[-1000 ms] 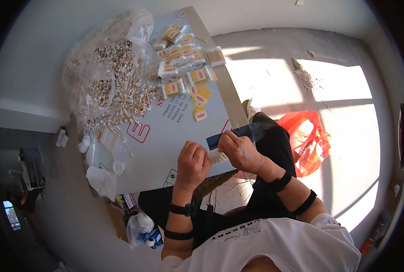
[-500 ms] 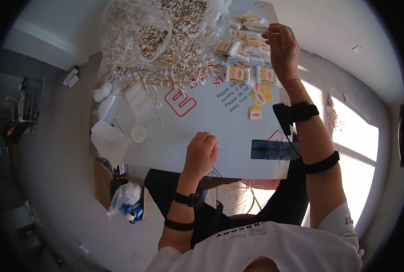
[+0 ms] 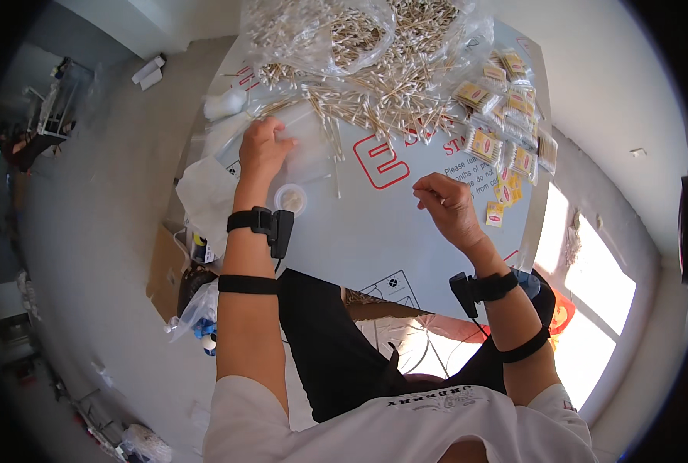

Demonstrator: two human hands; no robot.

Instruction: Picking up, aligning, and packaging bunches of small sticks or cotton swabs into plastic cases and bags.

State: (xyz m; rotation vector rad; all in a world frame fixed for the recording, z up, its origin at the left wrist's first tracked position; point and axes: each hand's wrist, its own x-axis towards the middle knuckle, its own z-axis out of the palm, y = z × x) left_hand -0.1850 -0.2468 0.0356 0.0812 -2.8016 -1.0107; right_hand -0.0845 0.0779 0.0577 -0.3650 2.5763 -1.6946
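My left hand point(image 3: 263, 153) is over the left of the board, beside a stack of clear plastic bags point(image 3: 307, 143). Its fingers bend down and the thumb stands apart; I see nothing held. Over the middle right hovers my right hand point(image 3: 450, 207), fingers curled in toward the thumb, with nothing visible in them. A large heap of cotton swabs point(image 3: 398, 89) spills out of a clear bag point(image 3: 297, 35) at the far side. Small filled packs of swabs point(image 3: 484, 145) with yellow labels are piled at the far right. Loose yellow cards point(image 3: 495, 214) lie nearer me.
A round clear tub point(image 3: 290, 199) sits below the plastic bags, near a white sheet point(image 3: 205, 193). The grey printed board point(image 3: 359, 239) covers the table. On the floor at the left are a cardboard box point(image 3: 166, 270) and a plastic bag point(image 3: 197, 309).
My left hand has moved from the near middle of the board up-left to the plastic bags. The right hand has come back from the swab packs toward the middle. The view has shifted.
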